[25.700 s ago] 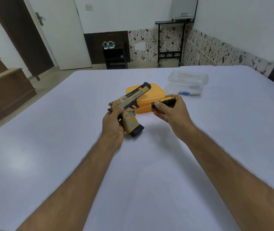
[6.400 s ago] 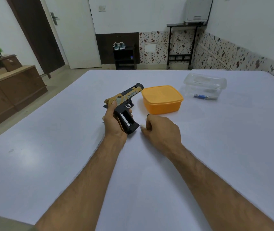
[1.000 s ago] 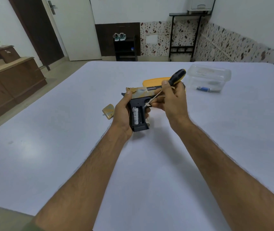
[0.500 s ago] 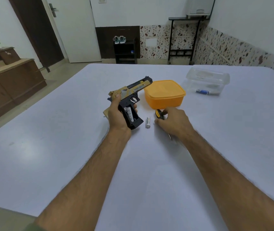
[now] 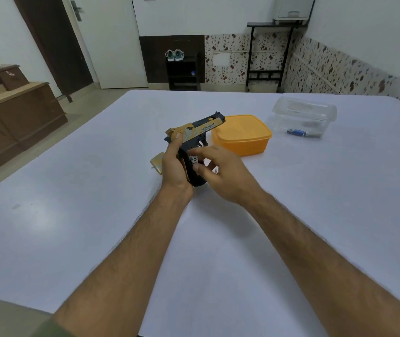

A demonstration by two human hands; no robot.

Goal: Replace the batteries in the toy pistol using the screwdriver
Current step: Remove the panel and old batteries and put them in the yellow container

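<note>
Head view: tan-and-black toy pistol (image 5: 195, 132), grip compartment open, battery showing.

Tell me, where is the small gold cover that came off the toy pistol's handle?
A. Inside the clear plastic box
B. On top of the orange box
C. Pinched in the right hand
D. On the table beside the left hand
D: the gold cover lies flat on the table, just left of the left hand that holds the toy pistol.

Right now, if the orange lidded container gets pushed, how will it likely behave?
The orange lidded container looks like thin plastic, so probably light. It sits low and wide on the smooth white table, so it would likely slide, not tip. Contents hidden; weight uncertain.
</note>
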